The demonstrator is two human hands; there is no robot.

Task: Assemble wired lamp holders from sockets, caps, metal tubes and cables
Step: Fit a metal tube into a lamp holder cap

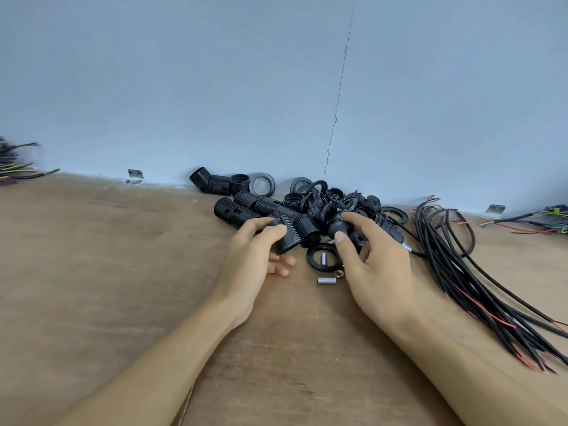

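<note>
My left hand (255,259) pinches a black ribbed socket (287,238) between thumb and fingers, just in front of the pile. My right hand (373,262) grips a black cap (338,226) with thumb and forefinger at the pile's near edge. A heap of black threaded sockets (246,206) and rings lies against the wall. One short metal tube (326,280) lies on the wooden table between my hands. Another metal tube (323,258) rests inside a black ring (313,256). A bundle of black cables (461,272) with red cores fans out to the right.
A small metal nut (338,274) lies by the ring. Wire bundles lie at the far left (18,167) and far right (538,219). Two metal brackets (135,176) sit where the table (107,272) meets the blue wall.
</note>
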